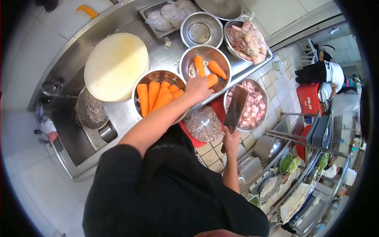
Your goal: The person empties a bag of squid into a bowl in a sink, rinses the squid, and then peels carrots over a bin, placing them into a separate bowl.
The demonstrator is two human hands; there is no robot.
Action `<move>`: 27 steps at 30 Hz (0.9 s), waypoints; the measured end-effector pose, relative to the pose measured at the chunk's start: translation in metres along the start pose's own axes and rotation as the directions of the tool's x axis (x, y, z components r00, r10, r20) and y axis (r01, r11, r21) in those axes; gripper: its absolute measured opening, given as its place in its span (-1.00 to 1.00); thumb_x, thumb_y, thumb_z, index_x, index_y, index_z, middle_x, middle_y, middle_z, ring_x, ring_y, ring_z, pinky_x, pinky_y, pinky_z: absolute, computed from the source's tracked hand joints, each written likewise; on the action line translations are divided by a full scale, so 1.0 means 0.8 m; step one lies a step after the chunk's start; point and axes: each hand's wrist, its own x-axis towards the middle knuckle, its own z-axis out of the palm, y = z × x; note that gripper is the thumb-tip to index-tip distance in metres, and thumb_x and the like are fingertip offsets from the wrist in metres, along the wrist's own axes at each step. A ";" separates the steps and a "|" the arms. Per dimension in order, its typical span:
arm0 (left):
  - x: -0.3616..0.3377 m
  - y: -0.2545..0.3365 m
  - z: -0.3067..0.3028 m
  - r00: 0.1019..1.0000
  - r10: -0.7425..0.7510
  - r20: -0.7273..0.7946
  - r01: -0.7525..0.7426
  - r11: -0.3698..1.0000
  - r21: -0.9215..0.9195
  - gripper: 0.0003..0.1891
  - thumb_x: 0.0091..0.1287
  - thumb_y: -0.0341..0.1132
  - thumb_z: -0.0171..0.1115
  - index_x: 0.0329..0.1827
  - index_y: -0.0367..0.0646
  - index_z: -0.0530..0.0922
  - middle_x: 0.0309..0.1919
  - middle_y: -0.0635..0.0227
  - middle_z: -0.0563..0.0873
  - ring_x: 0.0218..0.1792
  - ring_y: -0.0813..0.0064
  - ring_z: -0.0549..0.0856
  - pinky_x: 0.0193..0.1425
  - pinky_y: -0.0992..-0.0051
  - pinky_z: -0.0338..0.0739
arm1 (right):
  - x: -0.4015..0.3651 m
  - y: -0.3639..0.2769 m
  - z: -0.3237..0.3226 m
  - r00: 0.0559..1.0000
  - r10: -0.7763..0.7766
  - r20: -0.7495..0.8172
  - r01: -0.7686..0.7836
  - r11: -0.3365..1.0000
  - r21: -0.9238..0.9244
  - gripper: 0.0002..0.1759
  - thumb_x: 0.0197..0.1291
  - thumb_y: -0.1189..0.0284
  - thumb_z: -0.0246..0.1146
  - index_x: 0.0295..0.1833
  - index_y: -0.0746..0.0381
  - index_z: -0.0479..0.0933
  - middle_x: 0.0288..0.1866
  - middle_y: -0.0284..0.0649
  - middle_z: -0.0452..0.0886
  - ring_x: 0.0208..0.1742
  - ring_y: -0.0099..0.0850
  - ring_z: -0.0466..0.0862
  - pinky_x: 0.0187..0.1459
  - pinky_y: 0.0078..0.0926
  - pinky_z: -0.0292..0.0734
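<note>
My left hand (199,89) reaches over the near rim of a steel bowl (185,59) of carrots. Its fingers are curled in against a carrot (213,80), partly hidden; a whole carrot (199,66) and another carrot (217,70) lie beside it. In my right hand (231,138) is a cleaver (237,106), its broad blade pointing up over a bowl of cut pale pink meat (252,106). Left of my left hand, a perforated colander (167,74) holds several peeled carrots (153,94). A thick round chopping board (116,65) lies on the steel counter.
A sink (71,136) with a strainer of shredded food (94,110) is at left. Behind are a steel bowl (202,29), a tray of pale meat (166,17) and a bowl of bagged meat (252,41). A tied bag (203,124) sits below. Shelves (312,146) and a person (323,75) are right.
</note>
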 end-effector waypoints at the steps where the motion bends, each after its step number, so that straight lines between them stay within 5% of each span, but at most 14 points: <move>1: 0.029 0.001 0.025 0.999 -0.035 0.009 0.035 0.999 -0.005 -0.62 0.21 -0.15 0.30 -0.05 -0.25 0.55 -0.21 0.02 0.74 -0.12 0.11 0.74 -0.02 0.14 0.56 | 0.001 0.004 -0.006 1.000 -0.004 -0.016 0.004 1.000 -0.004 -0.84 0.26 0.40 0.29 -0.25 0.29 0.54 -0.65 -0.44 0.38 -0.69 -0.64 0.37 -0.65 -0.54 0.26; 5: 0.057 -0.003 0.067 0.979 -0.205 -0.004 0.202 0.970 -0.138 -0.72 0.26 -0.36 0.14 -0.01 -0.31 0.53 -0.13 -0.05 0.73 -0.07 0.04 0.75 -0.03 0.14 0.62 | 0.004 0.002 -0.005 1.000 -0.020 -0.009 0.020 0.998 0.058 -0.85 0.27 0.42 0.29 -0.28 0.28 0.55 -0.69 -0.44 0.35 -0.72 -0.62 0.37 -0.67 -0.56 0.23; 8: 0.031 -0.013 0.017 0.956 -0.201 0.215 0.255 0.930 -0.265 -0.64 0.26 -0.34 0.19 0.08 -0.31 0.51 -0.05 -0.12 0.69 0.03 -0.02 0.70 0.08 0.17 0.59 | 0.005 -0.019 0.005 0.998 -0.069 0.007 0.069 0.995 0.073 -0.85 0.28 0.43 0.28 -0.31 0.28 0.54 -0.68 -0.44 0.36 -0.71 -0.63 0.36 -0.67 -0.56 0.22; 9: 0.015 -0.057 0.005 0.980 0.006 0.201 0.082 0.901 -0.425 -0.43 0.24 -0.21 0.31 0.27 -0.31 0.44 -0.02 -0.06 0.69 0.06 0.12 0.69 0.14 0.30 0.55 | 0.012 -0.023 0.010 0.994 -0.106 0.029 0.103 0.991 0.086 -0.84 0.28 0.44 0.28 -0.32 0.28 0.54 -0.67 -0.44 0.37 -0.71 -0.64 0.36 -0.67 -0.56 0.22; 11: -0.048 -0.095 -0.027 0.990 0.142 0.008 -0.072 0.552 -0.831 -0.18 0.31 -0.25 0.32 0.58 -0.19 0.10 0.11 0.12 0.67 0.07 0.33 0.64 0.22 0.40 0.46 | 0.020 -0.036 0.015 0.983 -0.173 0.062 0.168 0.983 0.072 -0.84 0.28 0.44 0.28 -0.32 0.29 0.53 -0.65 -0.43 0.39 -0.70 -0.65 0.35 -0.67 -0.56 0.20; 12: -0.084 -0.109 -0.056 0.973 0.177 -0.148 -0.224 0.577 -0.785 -0.19 0.32 -0.30 0.32 0.58 -0.17 0.10 0.26 0.10 0.58 0.16 0.30 0.61 0.30 0.36 0.43 | 0.019 -0.048 0.019 0.973 -0.212 0.088 0.209 0.977 0.045 -0.85 0.28 0.45 0.28 -0.31 0.30 0.53 -0.64 -0.42 0.40 -0.70 -0.66 0.34 -0.67 -0.57 0.19; 13: -0.142 -0.105 -0.112 0.980 0.145 -0.136 -0.188 0.448 -0.874 -0.18 0.30 -0.40 0.30 0.57 -0.27 0.06 0.31 0.07 0.51 0.33 0.41 0.49 0.43 0.43 0.33 | 0.016 -0.062 0.026 0.961 -0.250 0.115 0.249 0.968 0.022 -0.85 0.28 0.45 0.27 -0.31 0.30 0.53 -0.62 -0.42 0.42 -0.70 -0.67 0.32 -0.67 -0.57 0.18; 14: -0.188 -0.118 -0.128 0.975 0.049 -0.216 -0.210 0.501 -0.840 -0.19 0.31 -0.44 0.30 0.58 -0.24 0.06 0.33 0.15 0.49 0.31 0.39 0.51 0.42 0.38 0.36 | 0.009 -0.083 0.034 0.956 -0.231 0.184 0.229 0.973 0.031 -0.85 0.28 0.46 0.28 -0.25 0.36 0.55 -0.54 -0.37 0.49 -0.61 -0.63 0.39 -0.57 -0.55 0.29; 17: -0.315 -0.163 -0.164 0.980 -0.100 -0.174 -0.141 0.275 -0.951 -0.33 0.15 -0.31 0.47 0.32 -0.24 0.38 0.09 0.29 0.61 -0.02 0.51 0.65 0.24 0.40 0.50 | -0.020 -0.120 0.088 0.709 -0.685 0.170 0.689 0.724 0.040 -0.81 0.28 0.46 0.28 -0.18 0.42 0.57 -0.46 -0.33 0.57 -0.46 -0.54 0.51 -0.39 -0.52 0.42; 19: -0.375 -0.182 -0.155 0.862 -0.332 -0.383 -0.336 0.191 -0.922 -0.45 0.12 -0.29 0.41 0.18 -0.22 0.47 -0.09 0.26 0.66 -0.22 0.55 0.66 -0.11 0.50 0.57 | -0.031 -0.122 0.115 0.796 -0.370 0.479 0.461 0.883 -0.084 -0.75 0.29 0.46 0.26 -0.04 0.43 0.58 -0.31 -0.19 0.69 -0.28 -0.49 0.59 -0.19 -0.45 0.49; 22: -0.471 -0.214 -0.128 0.624 -0.656 -0.424 -0.385 0.214 -0.898 -0.48 0.11 -0.31 0.46 0.12 -0.23 0.47 -0.17 0.32 0.67 -0.22 0.55 0.66 -0.11 0.52 0.56 | -0.102 -0.143 0.200 0.506 -0.604 0.616 0.729 0.681 0.068 -0.77 0.27 0.47 0.27 -0.03 0.38 0.59 -0.35 -0.05 0.66 -0.28 -0.49 0.61 -0.16 -0.42 0.51; 25: -0.571 -0.223 -0.095 0.337 -0.771 -0.540 -0.242 0.483 -0.841 -0.51 0.08 -0.36 0.57 0.04 -0.26 0.53 -0.12 0.37 0.63 -0.18 0.60 0.64 -0.12 0.56 0.59 | -0.176 -0.151 0.269 0.257 -0.538 0.802 0.927 0.372 -0.048 -0.73 0.24 0.40 0.29 0.01 0.28 0.61 -0.35 0.09 0.68 -0.32 -0.03 0.72 -0.21 -0.22 0.58; 26: -0.600 -0.221 -0.082 0.274 -0.813 -0.515 -0.347 0.416 -0.841 -0.47 0.03 -0.38 0.61 0.05 -0.25 0.53 -0.16 0.42 0.63 -0.20 0.62 0.62 -0.10 0.56 0.56 | -0.204 -0.148 0.293 0.156 -0.586 0.795 0.928 0.363 0.086 -0.68 0.16 0.38 0.32 0.05 0.17 0.62 -0.39 0.07 0.68 -0.31 0.05 0.70 -0.24 -0.15 0.58; 27: -0.628 -0.227 -0.063 0.157 -0.812 -0.562 -0.255 0.516 -0.817 -0.48 0.01 -0.37 0.62 0.02 -0.23 0.54 -0.21 0.46 0.63 -0.22 0.62 0.61 -0.09 0.58 0.55 | -0.235 -0.152 0.313 0.100 -0.501 0.860 0.948 0.310 0.071 -0.65 0.13 0.39 0.33 0.07 0.14 0.61 -0.39 0.06 0.68 -0.31 0.03 0.70 -0.24 -0.14 0.59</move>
